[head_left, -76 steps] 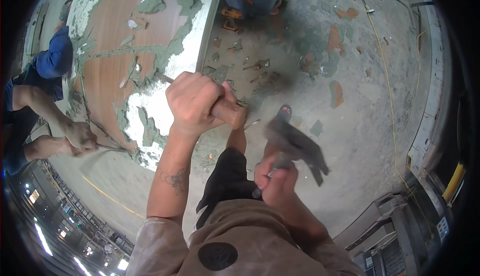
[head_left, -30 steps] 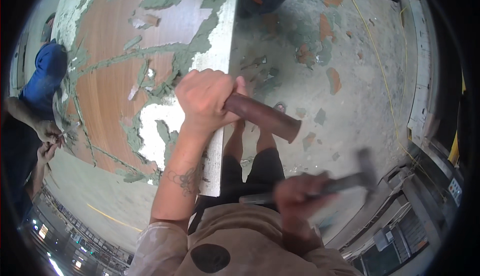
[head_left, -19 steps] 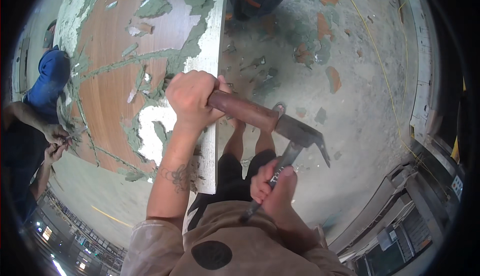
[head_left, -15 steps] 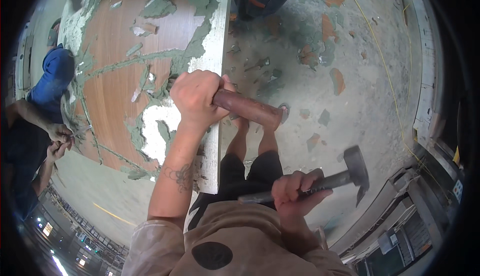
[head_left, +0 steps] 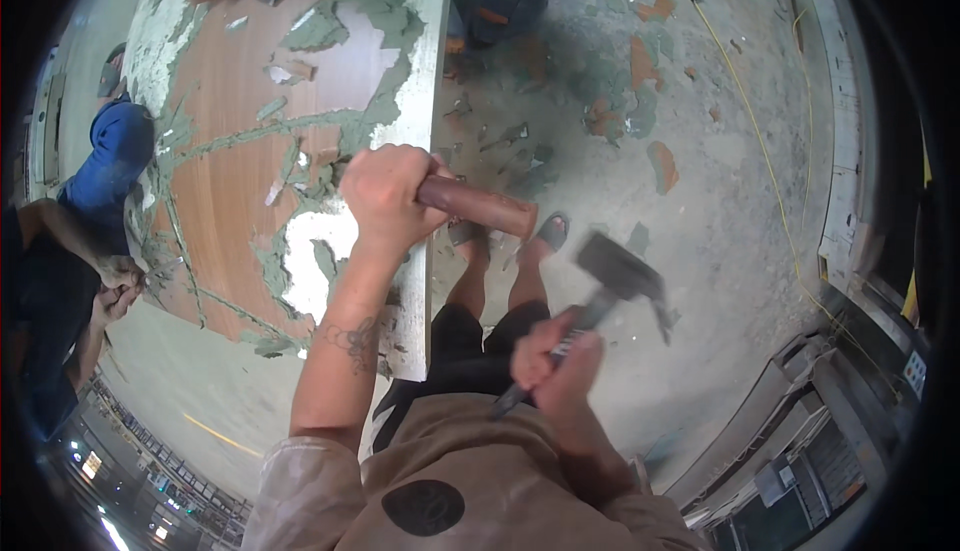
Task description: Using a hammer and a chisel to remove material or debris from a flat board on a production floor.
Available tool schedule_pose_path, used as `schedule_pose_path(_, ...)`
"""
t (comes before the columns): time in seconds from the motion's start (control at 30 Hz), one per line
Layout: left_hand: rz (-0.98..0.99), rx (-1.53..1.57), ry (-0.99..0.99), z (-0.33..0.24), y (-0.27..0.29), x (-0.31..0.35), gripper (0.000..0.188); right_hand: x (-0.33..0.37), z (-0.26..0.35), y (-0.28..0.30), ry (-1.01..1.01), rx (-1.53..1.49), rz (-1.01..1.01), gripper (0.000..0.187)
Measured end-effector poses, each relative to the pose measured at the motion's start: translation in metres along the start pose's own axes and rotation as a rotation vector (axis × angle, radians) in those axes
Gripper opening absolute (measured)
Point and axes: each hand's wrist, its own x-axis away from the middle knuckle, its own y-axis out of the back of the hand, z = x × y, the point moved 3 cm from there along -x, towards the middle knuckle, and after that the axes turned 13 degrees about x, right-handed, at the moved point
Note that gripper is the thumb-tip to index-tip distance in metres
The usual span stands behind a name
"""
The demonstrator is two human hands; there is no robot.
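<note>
Dusty concrete floor (head_left: pixel 700 201) lies at three o'clock of the plaster-caked wooden board (head_left: pixel 240 171). I see my left hand (head_left: pixel 385 191) clamped on a brown chisel (head_left: pixel 480 206) at the board's edge. At five o'clock of it, my right hand (head_left: pixel 555 361) grips a blurred hammer (head_left: pixel 620 271).

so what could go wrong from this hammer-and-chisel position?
1. The hammer is close to the chisel; a glancing strike could hit the left hand gripping it.
2. Chips from the plaster-caked wooden panel could fly toward the co-worker at its far side.
3. Sandalled feet stand on debris below the hammer's path.
</note>
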Motion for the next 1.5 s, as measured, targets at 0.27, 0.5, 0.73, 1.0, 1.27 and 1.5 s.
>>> schedule_pose_path(0.27, 0.024, 0.103, -0.158, -0.033, -0.022, -0.009, 0.034, 0.002, 0.046, 0.102, 0.017, 0.357, -0.258, 0.055)
schedule_pose_path(0.5, -0.142, 0.007, -0.090, -0.014, -0.027, -0.027, 0.033, -0.022, 0.071, 0.087, 0.072, 0.388, -0.209, 0.055)
schedule_pose_path(0.73, -0.242, 0.157, -0.084, -0.017, -0.026, -0.027, 0.032, -0.030, 0.100, 0.073, 0.152, 0.426, -0.076, 0.055)
schedule_pose_path(1.0, -0.206, 0.082, -0.072, -0.019, -0.035, -0.028, 0.034, -0.035, 0.106, 0.073, 0.134, 0.430, -0.061, 0.054)
schedule_pose_path(1.27, -0.252, 0.014, -0.071, -0.011, -0.036, -0.029, 0.030, -0.025, 0.112, 0.078, 0.213, 0.420, 0.033, 0.055)
schedule_pose_path(1.5, -0.306, 0.036, -0.134, -0.012, -0.040, -0.022, 0.033, -0.025, 0.136, 0.078, 0.285, 0.324, 0.019, 0.054)
